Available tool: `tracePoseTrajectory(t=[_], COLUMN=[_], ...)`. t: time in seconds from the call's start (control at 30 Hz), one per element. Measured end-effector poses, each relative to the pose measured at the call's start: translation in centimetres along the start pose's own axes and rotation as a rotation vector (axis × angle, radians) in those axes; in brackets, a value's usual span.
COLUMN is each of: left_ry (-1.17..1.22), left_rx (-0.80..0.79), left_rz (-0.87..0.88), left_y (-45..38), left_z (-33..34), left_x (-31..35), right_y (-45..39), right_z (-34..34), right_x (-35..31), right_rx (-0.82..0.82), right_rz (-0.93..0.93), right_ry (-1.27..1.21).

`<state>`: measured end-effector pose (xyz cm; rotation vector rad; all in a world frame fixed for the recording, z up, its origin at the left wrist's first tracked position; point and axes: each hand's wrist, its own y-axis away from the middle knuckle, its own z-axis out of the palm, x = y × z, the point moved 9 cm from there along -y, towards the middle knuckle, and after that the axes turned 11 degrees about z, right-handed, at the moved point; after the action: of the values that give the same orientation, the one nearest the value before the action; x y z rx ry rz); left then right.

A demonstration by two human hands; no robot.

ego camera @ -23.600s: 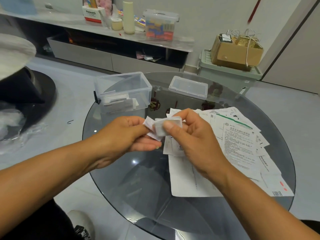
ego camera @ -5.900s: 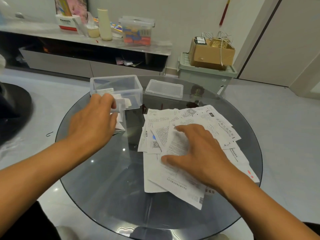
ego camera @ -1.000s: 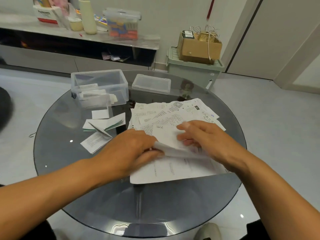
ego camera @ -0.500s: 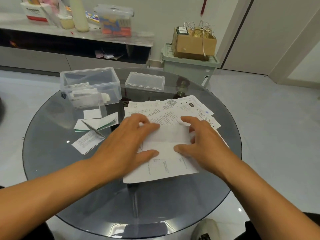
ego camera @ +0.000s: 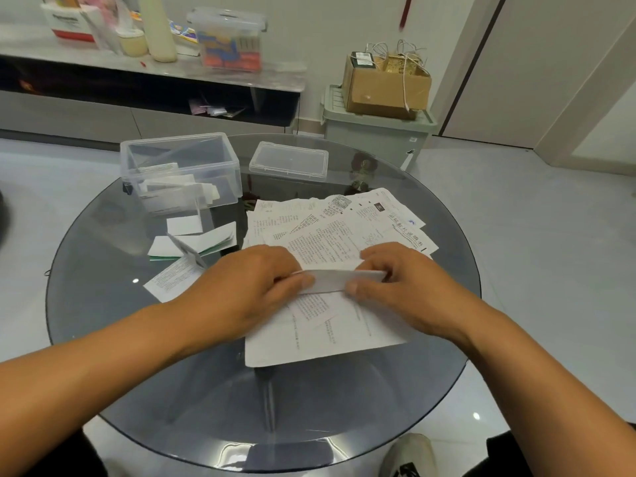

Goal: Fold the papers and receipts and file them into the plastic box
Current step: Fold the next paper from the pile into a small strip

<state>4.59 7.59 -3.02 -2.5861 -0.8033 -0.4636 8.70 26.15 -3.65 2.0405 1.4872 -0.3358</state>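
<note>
The folded paper [ego camera: 339, 280] runs left to right, a narrow strip held just above the pile of papers [ego camera: 330, 232] on the glass table [ego camera: 103, 325]. The left hand [ego camera: 247, 287] pinches its left end and the right hand [ego camera: 399, 287] its right end (thumbs in front). The plastic box [ego camera: 179, 170] stands well apart, far left.

We reach both bare forearms in from the lower corners, converging toward the middle, palms down and knuckles up. Our left hand [ego camera: 247, 287] curls its fingers over, the thumb lying forward and pinching against them at the inner edge. Our right hand [ego camera: 402, 287] mirrors it just beside, fingers bent and thumb pointing inward, the two thumbs near each other but apart.
</note>
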Motion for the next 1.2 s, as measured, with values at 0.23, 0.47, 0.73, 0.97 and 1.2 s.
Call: tracePoseTrajectory(t=[0.23,0.47,0.73,0.97,1.2], left_ry=[-0.018,-0.226,-0.023,0.464,0.288], left_rx=[0.057,-0.033,0.232,0.364,0.321], left_rz=[-0.121,0.147,0.115,-0.173,-0.177], left_y=[0.5,0.1,0.3,1.1,1.8], left_z=[0.3,1.4,-1.7,-2.7,-3.4], left_x=[-1.4,1.2,1.5,0.1,0.0], right_y=[-0.6,-1.0,1.1,2.3,2.6], right_z=[0.0,0.7,0.0,0.9,1.9], right_x=[0.8,0.3,-4.2,-5.7,-6.2], right_rx=[0.2,0.093,-0.04,0.003,0.056], right_rz=[0.145,0.178,-0.214,-0.409,-0.413], right_ry=[-0.047,-0.181,-0.614,-0.387,-0.392])
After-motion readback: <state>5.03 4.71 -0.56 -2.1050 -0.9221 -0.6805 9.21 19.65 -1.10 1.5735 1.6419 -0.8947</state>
